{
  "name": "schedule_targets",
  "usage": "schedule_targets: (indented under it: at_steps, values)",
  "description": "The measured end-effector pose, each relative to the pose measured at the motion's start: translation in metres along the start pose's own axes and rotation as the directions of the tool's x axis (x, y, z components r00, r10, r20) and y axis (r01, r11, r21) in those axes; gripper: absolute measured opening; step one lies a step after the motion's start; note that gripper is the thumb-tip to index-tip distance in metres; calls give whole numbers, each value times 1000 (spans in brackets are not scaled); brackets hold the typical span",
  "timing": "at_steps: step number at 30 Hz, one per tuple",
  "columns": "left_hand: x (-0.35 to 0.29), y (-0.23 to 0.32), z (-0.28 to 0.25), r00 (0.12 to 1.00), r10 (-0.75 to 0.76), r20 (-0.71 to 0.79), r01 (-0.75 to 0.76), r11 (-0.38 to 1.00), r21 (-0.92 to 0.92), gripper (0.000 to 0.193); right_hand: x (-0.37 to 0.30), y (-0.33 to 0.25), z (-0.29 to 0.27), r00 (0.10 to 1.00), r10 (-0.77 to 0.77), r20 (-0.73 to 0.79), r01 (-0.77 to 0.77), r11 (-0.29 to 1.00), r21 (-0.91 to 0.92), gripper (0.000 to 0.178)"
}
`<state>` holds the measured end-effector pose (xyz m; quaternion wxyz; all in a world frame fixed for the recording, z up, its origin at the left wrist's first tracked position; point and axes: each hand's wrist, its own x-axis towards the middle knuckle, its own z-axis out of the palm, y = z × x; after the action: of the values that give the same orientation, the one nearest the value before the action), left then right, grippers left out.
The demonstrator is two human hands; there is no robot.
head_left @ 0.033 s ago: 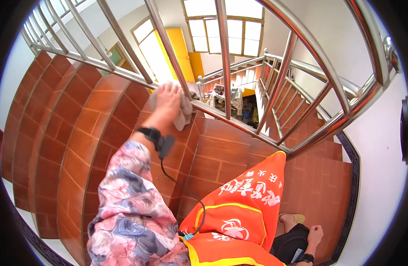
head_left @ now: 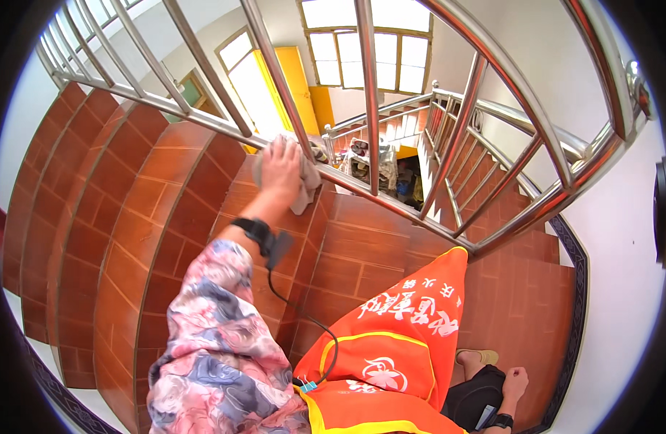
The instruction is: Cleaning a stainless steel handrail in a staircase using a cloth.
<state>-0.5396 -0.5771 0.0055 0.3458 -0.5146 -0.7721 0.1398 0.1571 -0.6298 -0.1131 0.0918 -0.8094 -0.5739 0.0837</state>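
Note:
My left hand (head_left: 281,168) is pressed over a grey cloth (head_left: 308,184), with its fingers bent around the lower rail (head_left: 351,184) of a metal banister. Beside the fingers rises an upright baluster (head_left: 279,79). The cloth's loose end hangs over the red-brown tiled step. A black band with a small dark device (head_left: 268,242) sits on my left wrist, and a cable runs from it to a clip on my red apron (head_left: 391,347). Low on the right, my right hand (head_left: 515,383) is curled into a fist beside my dark-clothed leg, with nothing visible in it.
Curved tiled stairs (head_left: 116,253) climb on the left. Beyond the banister, a lower flight (head_left: 467,173) and a cluttered pile (head_left: 376,170) lie below. A white wall (head_left: 622,304) with a dark patterned border stands at the right. My tan shoe (head_left: 485,356) is on the tiles.
My left hand and the cloth have slid a little to the right along the lower rail, with the left forearm following. My right hand stays in place.

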Motion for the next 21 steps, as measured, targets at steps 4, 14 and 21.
schedule_targets:
  at_steps: [4,14,21]
  values:
    - [-9,-1,3,981,-156,-119,117,952,-284,43,3,-4,7,998,-44,-33,45,999,22,19]
    - [-23,-104,-36,552,-825,123,5,-145,-989,42,10,21,21,996,-63,-63,65,998,28,20]
    - [97,-256,-157,346,-913,-216,-378,75,-923,43,-6,-31,-24,994,-11,112,25,992,-123,28]
